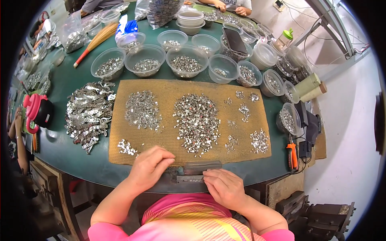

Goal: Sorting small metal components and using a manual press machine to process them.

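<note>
My left hand (149,168) hovers over the front edge of a tan textured mat (167,86), thumb and fingertips pinched together; anything between them is too small to make out. My right hand (226,187) grips the right end of a narrow metal bar (189,178) with a row of small marks or slots, at the table's front edge. Behind that bar lies a dark block (203,167). On the mat are a large heap of small square metal pieces (197,124), a pile of thin silvery pieces (142,110) and a small bright cluster (127,147) near my left hand.
Plastic bowls (187,60) of metal parts line the mat's far side. Linked metal strips (89,114) lie left, beside a pink-and-black container (39,108). Orange-handled pliers (292,154) lie right. A phone (235,41) rests on a bowl. Other people's hands (241,11) work across the table.
</note>
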`<act>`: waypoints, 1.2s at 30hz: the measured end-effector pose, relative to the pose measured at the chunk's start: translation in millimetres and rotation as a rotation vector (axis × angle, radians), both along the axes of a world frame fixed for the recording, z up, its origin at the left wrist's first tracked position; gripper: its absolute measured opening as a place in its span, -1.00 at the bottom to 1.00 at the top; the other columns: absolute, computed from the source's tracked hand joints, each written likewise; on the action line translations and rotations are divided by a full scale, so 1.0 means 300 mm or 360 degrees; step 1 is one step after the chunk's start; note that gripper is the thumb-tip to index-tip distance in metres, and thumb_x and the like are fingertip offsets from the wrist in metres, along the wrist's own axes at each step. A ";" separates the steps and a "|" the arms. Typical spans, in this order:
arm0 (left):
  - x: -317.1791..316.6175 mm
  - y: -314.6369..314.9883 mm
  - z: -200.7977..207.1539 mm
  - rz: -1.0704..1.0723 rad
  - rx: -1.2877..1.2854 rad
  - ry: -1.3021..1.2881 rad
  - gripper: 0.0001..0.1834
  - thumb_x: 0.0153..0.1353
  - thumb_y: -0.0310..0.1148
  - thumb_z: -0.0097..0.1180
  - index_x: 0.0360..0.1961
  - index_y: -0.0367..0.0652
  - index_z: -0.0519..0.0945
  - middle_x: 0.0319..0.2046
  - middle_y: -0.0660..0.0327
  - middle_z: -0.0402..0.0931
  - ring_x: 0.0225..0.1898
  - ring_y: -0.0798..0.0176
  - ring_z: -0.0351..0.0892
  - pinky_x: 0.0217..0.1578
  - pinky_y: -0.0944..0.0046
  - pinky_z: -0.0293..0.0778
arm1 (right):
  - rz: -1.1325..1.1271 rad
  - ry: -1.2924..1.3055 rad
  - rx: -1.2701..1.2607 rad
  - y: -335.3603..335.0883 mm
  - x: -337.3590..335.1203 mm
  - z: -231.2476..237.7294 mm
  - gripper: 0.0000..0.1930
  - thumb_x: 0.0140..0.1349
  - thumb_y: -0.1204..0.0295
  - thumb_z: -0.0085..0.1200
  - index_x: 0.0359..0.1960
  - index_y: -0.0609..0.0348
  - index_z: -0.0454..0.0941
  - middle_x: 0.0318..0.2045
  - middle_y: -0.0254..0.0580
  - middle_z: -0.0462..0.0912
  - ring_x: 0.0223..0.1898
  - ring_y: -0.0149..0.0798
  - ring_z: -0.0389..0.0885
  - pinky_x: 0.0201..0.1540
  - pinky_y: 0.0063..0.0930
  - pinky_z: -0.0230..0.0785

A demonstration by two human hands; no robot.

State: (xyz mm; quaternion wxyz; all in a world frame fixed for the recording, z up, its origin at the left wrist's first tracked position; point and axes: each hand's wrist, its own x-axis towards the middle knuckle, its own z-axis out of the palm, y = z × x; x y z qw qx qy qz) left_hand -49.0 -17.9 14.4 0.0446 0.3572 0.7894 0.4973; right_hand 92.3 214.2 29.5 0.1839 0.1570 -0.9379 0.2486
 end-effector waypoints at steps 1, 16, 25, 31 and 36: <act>0.009 0.010 -0.006 -0.0046 -0.0032 0.0013 -0.90 0.27 -0.47 0.30 -0.20 -0.19 0.67 -0.34 0.10 0.62 -0.29 0.02 0.66 -0.27 0.13 0.55 | -0.0034 -0.0045 -0.0013 -0.006 -0.001 0.004 -0.81 0.12 0.58 0.34 -0.23 0.22 0.64 -0.16 -0.13 0.76 -0.15 -0.13 0.78 -0.03 -0.25 0.65; 0.097 0.109 0.022 -0.0278 -0.0023 0.0111 -0.70 0.26 -0.51 0.26 0.02 -0.14 0.60 -0.27 0.08 0.64 -0.21 -0.03 0.64 -0.18 0.06 0.56 | 0.0015 -0.0179 -0.0190 0.027 -0.004 0.012 -0.76 0.20 0.52 0.30 -0.08 0.22 0.70 -0.08 -0.11 0.76 -0.03 -0.11 0.76 0.15 -0.13 0.55; 0.126 0.131 0.008 -0.0252 0.0144 0.0190 -0.59 0.21 -0.47 0.35 0.09 -0.13 0.57 -0.29 0.11 0.66 -0.27 0.00 0.68 -0.26 0.10 0.60 | -0.0024 0.0039 -0.0175 -0.023 -0.078 0.045 -0.82 0.23 0.51 0.31 -0.16 0.16 0.60 -0.22 -0.19 0.74 -0.18 -0.10 0.72 0.12 -0.10 0.52; 0.007 0.085 0.055 -0.0116 -0.0152 0.0614 -0.68 0.18 -0.41 0.38 -0.03 -0.13 0.64 -0.25 0.15 0.64 -0.18 0.01 0.63 -0.19 0.07 0.59 | -0.0088 -0.0069 -0.0260 0.015 -0.069 0.024 -0.84 0.28 0.54 0.25 -0.15 0.16 0.57 -0.23 -0.19 0.73 -0.19 -0.10 0.71 0.17 -0.02 0.50; -0.185 0.055 0.027 0.0197 -0.0498 0.0798 -0.84 0.16 -0.39 0.36 -0.24 -0.12 0.65 -0.30 0.13 0.51 -0.18 -0.02 0.53 -0.17 0.06 0.53 | -0.0168 -0.0197 -0.0311 0.055 -0.051 0.015 -0.86 0.32 0.54 0.20 -0.13 0.16 0.55 -0.22 -0.18 0.73 -0.16 -0.10 0.72 0.24 0.00 0.47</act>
